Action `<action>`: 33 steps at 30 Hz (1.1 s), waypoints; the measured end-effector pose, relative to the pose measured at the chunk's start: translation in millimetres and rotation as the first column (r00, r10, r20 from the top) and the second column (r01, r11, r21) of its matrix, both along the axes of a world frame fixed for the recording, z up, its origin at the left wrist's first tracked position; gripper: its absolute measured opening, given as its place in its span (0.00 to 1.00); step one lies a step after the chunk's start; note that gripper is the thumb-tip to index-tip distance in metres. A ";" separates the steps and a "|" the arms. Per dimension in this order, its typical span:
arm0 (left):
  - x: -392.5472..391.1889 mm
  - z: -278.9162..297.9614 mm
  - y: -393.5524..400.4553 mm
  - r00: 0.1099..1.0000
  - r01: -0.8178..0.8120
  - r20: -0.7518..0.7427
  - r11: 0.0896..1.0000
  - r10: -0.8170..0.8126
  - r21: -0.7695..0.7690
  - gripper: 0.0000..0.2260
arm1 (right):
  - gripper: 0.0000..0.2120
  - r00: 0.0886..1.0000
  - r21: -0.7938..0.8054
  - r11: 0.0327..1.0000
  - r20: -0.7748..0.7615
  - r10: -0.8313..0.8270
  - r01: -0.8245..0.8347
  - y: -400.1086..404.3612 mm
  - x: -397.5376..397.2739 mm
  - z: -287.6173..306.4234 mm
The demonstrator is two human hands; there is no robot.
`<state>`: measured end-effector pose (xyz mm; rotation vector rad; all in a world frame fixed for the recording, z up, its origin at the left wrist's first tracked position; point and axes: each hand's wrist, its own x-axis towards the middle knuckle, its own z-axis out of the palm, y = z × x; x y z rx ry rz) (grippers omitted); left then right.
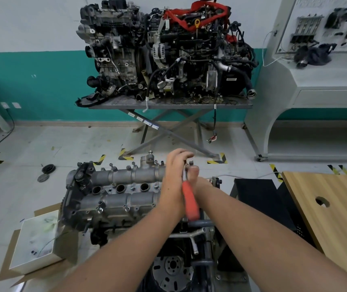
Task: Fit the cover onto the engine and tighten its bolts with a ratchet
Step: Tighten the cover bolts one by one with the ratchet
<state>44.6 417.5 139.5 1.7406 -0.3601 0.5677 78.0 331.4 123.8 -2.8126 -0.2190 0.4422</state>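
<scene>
Both hands meet at the cover's right end: left hand cupping the ratchet head, right hand gripping its orange handle

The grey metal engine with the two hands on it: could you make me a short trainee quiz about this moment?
1. True or false: the ratchet with the orange handle lies on the pale wooden table.
2. How many round holes show along the middle of the grey metal cover? A) one B) three C) six
3. Fill in: the left hand and right hand meet at the cover's ____ end, as the camera sees it.

Key: 1 false, it is up between the hands; 2 B; 3 right.
</scene>
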 end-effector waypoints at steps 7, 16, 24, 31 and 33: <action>20.5 23.8 12.5 0.679 -0.093 -0.624 0.798 -0.387 -0.596 0.20 | 0.17 0.968 -0.286 0.929 -0.149 0.200 -0.236 7.0 0.8 10.8; 27.4 47.0 38.1 0.527 0.125 -0.706 0.864 -0.474 -0.487 0.12 | 0.23 0.960 -0.353 0.896 -0.169 0.223 -0.270 10.8 4.5 6.5; 36.7 73.9 36.3 0.481 0.391 -0.833 0.917 -0.274 -0.076 0.08 | 0.24 0.963 -0.292 0.925 -0.185 0.195 -0.243 5.8 3.0 6.7; 44.4 95.4 28.8 0.817 0.459 -0.570 0.502 0.086 0.733 0.13 | 0.16 0.960 -0.302 0.914 -0.152 0.234 -0.271 10.1 2.4 6.9; 40.9 92.4 23.6 0.910 0.333 -0.392 0.329 0.132 0.884 0.14 | 0.15 0.962 -0.306 0.913 -0.127 0.241 -0.269 10.1 1.3 7.8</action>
